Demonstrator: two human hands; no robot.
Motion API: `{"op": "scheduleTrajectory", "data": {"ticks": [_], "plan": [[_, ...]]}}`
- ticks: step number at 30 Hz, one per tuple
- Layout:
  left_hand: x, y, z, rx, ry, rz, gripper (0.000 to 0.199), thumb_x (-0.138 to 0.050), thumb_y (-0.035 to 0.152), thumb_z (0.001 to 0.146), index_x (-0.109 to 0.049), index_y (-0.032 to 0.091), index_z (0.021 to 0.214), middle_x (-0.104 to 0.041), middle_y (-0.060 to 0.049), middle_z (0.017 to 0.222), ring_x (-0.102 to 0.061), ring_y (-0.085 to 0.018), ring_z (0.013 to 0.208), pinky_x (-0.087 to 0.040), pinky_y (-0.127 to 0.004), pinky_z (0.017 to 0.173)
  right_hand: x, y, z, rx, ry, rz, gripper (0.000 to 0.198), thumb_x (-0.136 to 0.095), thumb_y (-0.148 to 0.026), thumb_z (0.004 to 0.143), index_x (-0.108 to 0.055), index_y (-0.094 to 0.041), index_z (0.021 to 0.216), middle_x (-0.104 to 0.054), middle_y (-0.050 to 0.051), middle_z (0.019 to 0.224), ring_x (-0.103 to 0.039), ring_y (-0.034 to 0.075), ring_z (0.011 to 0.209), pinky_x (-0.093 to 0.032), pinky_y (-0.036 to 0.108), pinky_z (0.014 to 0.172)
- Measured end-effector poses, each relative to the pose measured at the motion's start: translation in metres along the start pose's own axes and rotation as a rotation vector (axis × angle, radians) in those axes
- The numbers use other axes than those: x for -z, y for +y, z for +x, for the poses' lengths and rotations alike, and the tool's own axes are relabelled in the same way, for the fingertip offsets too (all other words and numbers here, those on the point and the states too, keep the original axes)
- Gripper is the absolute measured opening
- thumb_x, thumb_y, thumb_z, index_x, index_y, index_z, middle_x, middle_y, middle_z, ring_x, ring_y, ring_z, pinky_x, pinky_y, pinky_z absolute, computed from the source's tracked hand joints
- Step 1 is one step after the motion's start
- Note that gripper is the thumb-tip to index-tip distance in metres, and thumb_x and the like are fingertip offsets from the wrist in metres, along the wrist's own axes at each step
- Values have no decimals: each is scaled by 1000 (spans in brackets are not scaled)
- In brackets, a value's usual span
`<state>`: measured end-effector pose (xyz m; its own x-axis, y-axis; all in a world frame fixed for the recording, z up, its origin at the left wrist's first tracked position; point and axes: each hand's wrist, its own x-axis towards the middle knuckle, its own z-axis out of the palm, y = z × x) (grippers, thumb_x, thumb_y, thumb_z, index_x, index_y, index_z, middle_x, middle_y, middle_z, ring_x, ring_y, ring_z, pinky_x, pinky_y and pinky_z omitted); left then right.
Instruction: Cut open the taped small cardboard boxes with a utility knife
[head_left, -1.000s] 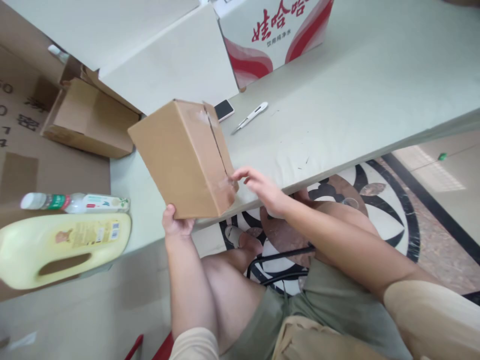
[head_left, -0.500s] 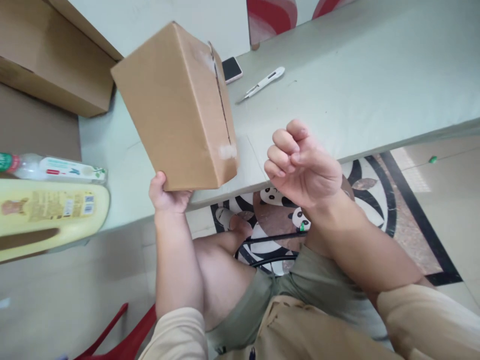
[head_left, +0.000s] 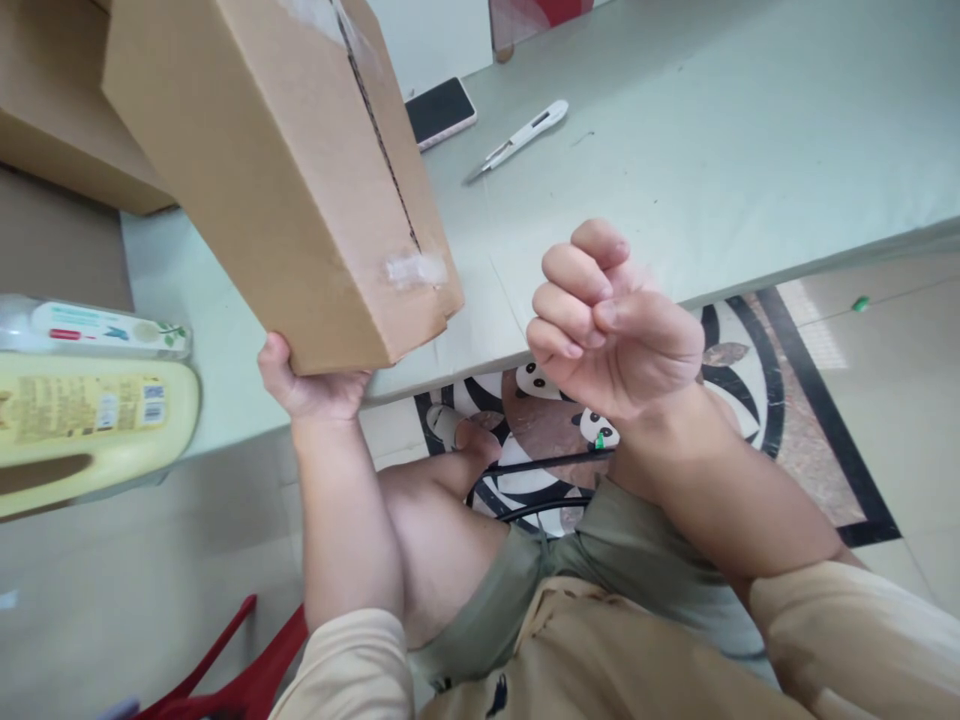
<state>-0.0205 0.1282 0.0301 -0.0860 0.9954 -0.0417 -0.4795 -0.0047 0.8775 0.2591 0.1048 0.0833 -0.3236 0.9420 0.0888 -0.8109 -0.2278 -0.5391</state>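
Observation:
My left hand (head_left: 319,385) grips a brown cardboard box (head_left: 247,190) by its lower edge, thumb on the near face and the other fingers underneath, partly hidden. The box is tilted above the left part of the table. Clear tape (head_left: 412,268) sticks to its right-hand side, where a dark slit runs between the flaps. To the right of the box, in the air over the table's front edge, my right hand (head_left: 611,320) is curled palm up, thumb against the fingers; nothing shows in it. Beyond lies a white utility knife (head_left: 519,140) with its tip out.
A phone (head_left: 441,110) lies behind the box on the pale green table (head_left: 712,150). At left are a larger cardboard box (head_left: 67,120), a clear bottle (head_left: 97,328) and a yellow jug (head_left: 169,405). A red chair (head_left: 247,660) stands below left.
The box has moved left, up in view and closer, with my left hand on it. My right hand stays curled in nearly the same place. The view has shifted slightly.

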Motion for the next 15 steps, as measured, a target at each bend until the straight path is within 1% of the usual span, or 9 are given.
{"op": "scheduleTrajectory", "data": {"ticks": [2, 4, 5, 8, 10, 15], "plan": [[-2, 1, -1, -4, -17, -13, 67, -80, 62, 65, -65, 23, 117, -64, -6, 132, -51, -32, 136, -63, -37, 85, -2, -1, 0, 10, 15, 9, 45, -75, -15, 69, -34, -27, 83, -43, -9, 73, -36, 8, 55, -41, 24, 51], [-3, 2, -3, -11, -32, -18, 65, -79, 61, 68, -65, 23, 118, -65, -6, 131, -46, -33, 141, -62, -40, 92, -5, -1, -1, 1, 43, -8, 46, -77, -17, 67, -35, -27, 83, -41, -9, 71, -37, 9, 54, -42, 25, 51], [-3, 2, -3, -18, -33, -15, 64, -78, 62, 68, -65, 24, 118, -65, -6, 132, -44, -34, 143, -61, -41, 93, -6, -1, -1, -10, 53, -24, 47, -78, -18, 66, -35, -28, 82, -40, -9, 70, -38, 9, 54, -42, 25, 51], [-4, 2, -4, -28, -27, -1, 64, -77, 64, 67, -65, 25, 117, -64, -6, 135, -41, -35, 146, -62, -40, 89, -7, -1, -2, -35, 48, -58, 46, -77, -20, 65, -35, -28, 82, -39, -9, 70, -40, 9, 54, -44, 26, 52], [-3, 2, -4, -24, -21, 2, 64, -77, 65, 67, -64, 25, 116, -64, -6, 136, -39, -34, 147, -62, -40, 90, -6, -1, -1, -26, 30, -52, 45, -76, -19, 66, -35, -28, 82, -39, -9, 69, -41, 9, 55, -44, 25, 52], [-5, 1, -6, -34, 36, 22, 60, -74, 68, 68, -66, 27, 111, -68, -1, 131, -32, -34, 153, -55, -42, 104, -4, 0, 0, -59, 35, -43, 43, -73, -18, 69, -33, -27, 81, -40, -9, 68, -40, 9, 54, -43, 25, 49]]}}
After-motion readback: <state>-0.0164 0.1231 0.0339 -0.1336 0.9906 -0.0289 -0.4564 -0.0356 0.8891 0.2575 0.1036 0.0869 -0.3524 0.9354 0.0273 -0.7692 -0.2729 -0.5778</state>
